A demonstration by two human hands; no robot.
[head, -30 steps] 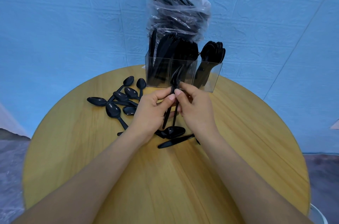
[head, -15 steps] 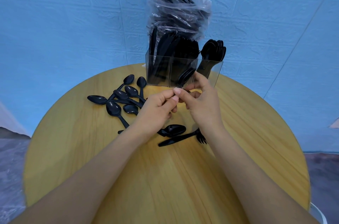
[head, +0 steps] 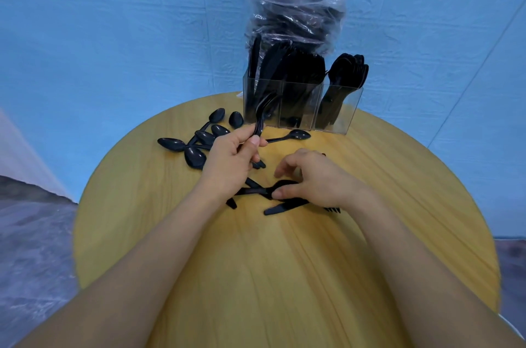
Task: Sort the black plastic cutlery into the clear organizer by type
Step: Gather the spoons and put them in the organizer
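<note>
- A round table (head: 284, 276) with a yellow wood-grain top fills the middle of the view; behind it hangs a wrinkled blue backdrop (head: 113, 34), and a grey floor (head: 31, 233) shows at 9 o'clock.
- The clear organizer (head: 301, 104) stands at the table's 12 o'clock edge, with three compartments side by side: black cutlery stands upright in each, and spoon bowls crown the right one.
- Behind the organizer leans a clear plastic bag (head: 293, 14) stuffed with more black cutlery, handles poking out of its top.
- A loose cluster of spoons (head: 196, 142) lies at 10 o'clock of the table's middle, and a single spoon (head: 293, 135) lies just in front of the organizer.
- The left hand (head: 233, 159) grips a small bunch of forks (head: 260, 117) by the handles, tines raised in front of the organizer's left compartment.
- The right hand (head: 316, 179) hovers low, fingers curled, thumb and forefinger closing on a spoon (head: 273, 189) on the table; whether it is truly pinched I cannot tell.
- A knife (head: 281, 207) and a fork (head: 333, 208) lie just under that hand, toward 6 o'clock.
</note>
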